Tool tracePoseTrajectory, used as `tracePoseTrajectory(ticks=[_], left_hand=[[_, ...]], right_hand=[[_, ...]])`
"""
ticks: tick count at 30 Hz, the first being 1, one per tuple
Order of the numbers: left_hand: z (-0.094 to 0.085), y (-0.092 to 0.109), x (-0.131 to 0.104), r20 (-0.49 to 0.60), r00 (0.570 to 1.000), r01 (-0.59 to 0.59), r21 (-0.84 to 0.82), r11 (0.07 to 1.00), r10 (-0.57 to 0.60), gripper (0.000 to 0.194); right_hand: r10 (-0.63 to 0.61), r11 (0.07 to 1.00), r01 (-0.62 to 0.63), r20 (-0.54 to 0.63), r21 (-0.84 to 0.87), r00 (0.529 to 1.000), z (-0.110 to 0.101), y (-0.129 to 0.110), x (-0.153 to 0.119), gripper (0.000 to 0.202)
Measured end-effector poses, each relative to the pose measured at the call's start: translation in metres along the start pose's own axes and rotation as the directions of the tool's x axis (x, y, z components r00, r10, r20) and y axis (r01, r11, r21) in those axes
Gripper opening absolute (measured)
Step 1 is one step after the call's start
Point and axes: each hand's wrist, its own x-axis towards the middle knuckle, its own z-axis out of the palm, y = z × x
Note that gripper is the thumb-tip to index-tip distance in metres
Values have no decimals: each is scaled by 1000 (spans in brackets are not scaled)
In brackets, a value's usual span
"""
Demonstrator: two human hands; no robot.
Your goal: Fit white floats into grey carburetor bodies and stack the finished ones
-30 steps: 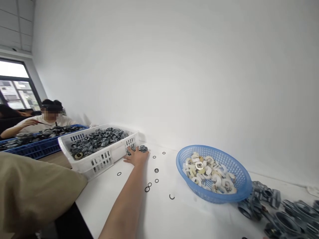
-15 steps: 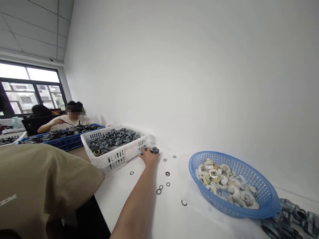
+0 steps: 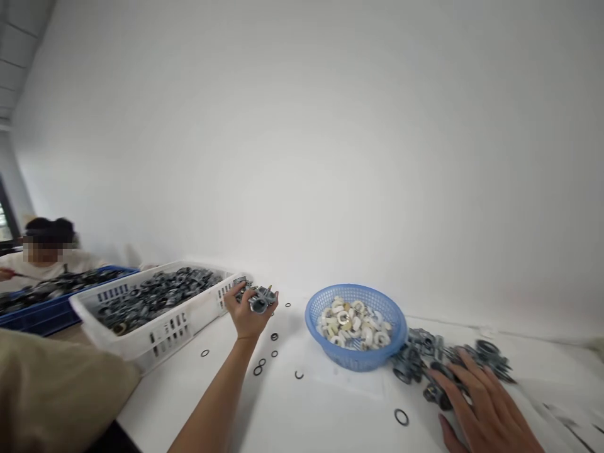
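Note:
My left hand [image 3: 250, 316] has its fingers wrapped round grey metal parts [image 3: 259, 301], raised beside the right end of a white crate [image 3: 189, 327]. Grey metal parts [image 3: 163, 296] fill that crate. At the lower right, my right hand [image 3: 486, 402] has its fingers spread over a pile of similar dark grey parts [image 3: 425, 343]; whether it grips one is hidden. A blue basket [image 3: 361, 360] holding white and yellowish plastic rings [image 3: 352, 321] stands between my hands.
Black rings [image 3: 401, 417] lie scattered on the white table [image 3: 325, 409]. At the far left a person [image 3: 51, 251] sits behind a blue crate [image 3: 42, 314] of dark parts. Khaki cloth [image 3: 61, 390] fills the lower left. A white wall rises behind.
The view has turned right. My left hand has lifted the grey parts from beside the white crate. My right hand has come into view over the pile at the right.

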Motion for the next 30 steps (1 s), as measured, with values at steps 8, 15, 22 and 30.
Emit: tracePoseTrajectory(ticks=[8, 15, 22, 30], left_hand=[[-67, 187, -25, 288, 933, -31, -527, 849, 214, 45], [-68, 284, -75, 715, 571, 274, -629, 727, 404, 64], [-55, 271, -102, 783, 458, 327, -588, 740, 421, 116], [-63, 250, -92, 806, 420, 358, -569, 740, 417, 65]], right_hand=[[293, 950, -291, 3, 114, 956, -18, 3, 28, 46], [190, 958, -67, -443, 278, 876, -47, 24, 41, 70], [101, 926, 126, -555, 355, 826, -48, -6, 32, 59], [31, 800, 151, -291, 580, 956, -51, -14, 38, 73]])
